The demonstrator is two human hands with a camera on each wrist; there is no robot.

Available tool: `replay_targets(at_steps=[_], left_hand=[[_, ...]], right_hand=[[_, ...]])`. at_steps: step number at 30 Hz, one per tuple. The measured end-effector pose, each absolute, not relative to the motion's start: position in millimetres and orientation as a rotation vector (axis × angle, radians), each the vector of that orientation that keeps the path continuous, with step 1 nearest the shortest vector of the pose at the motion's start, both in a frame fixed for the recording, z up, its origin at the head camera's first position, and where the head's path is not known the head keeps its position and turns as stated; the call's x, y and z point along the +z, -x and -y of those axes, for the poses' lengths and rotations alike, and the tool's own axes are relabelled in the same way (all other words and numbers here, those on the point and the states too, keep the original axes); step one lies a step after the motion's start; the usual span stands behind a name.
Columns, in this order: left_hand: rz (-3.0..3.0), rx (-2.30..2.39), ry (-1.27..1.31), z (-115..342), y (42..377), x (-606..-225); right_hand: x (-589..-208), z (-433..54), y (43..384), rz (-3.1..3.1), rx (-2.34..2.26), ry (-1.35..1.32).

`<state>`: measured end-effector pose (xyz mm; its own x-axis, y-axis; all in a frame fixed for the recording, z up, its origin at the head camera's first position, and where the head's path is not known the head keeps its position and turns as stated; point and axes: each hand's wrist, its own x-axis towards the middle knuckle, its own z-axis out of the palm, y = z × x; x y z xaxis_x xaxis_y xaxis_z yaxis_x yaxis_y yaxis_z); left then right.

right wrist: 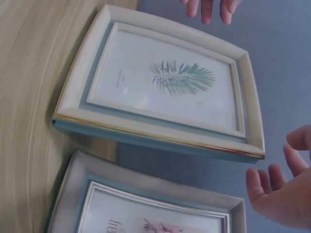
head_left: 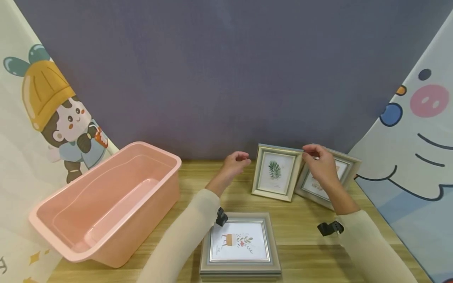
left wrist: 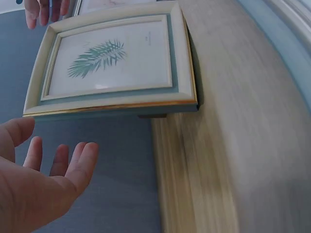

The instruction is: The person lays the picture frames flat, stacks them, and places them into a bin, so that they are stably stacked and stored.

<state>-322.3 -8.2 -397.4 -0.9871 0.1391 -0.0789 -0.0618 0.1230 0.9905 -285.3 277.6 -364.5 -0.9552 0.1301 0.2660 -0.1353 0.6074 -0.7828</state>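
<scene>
A cream picture frame [head_left: 274, 173] with a green leaf print stands upright, leaning slightly back, at the table's rear. My left hand [head_left: 235, 163] hovers just left of it, fingers loosely bent and holding nothing. In the left wrist view a gap shows between that hand [left wrist: 53, 179] and the frame's edge. By the frame's upper right corner is my right hand [head_left: 321, 163], its relaxed fingers apart from the edge in the right wrist view. Behind this hand a greyish frame [head_left: 316, 189] with a pink floral print stands tilted, partly covered by it.
A framed plant print [head_left: 240, 241] lies flat at the front of the wooden table [head_left: 304, 251], partly under my left sleeve. On the left sits a pink plastic tub [head_left: 152, 208]. A dark grey backdrop [head_left: 219, 78] rises behind, with cartoon-printed panels at both sides.
</scene>
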Motion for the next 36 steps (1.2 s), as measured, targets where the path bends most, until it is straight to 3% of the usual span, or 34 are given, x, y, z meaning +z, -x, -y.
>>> replay_targets(at_steps=[17, 36], left_hand=[[-2.159, 2.094, 0.033, -27.3, 334.0, -413.7], [-2.217, 2.084, 0.099, -34.2, 334.8, -415.3]], right_hand=[[-379.4, -275.9, 303.0, 2.607, 1.375, 0.006], [-386.9, -279.9, 303.3, 2.597, 1.267, -0.012]])
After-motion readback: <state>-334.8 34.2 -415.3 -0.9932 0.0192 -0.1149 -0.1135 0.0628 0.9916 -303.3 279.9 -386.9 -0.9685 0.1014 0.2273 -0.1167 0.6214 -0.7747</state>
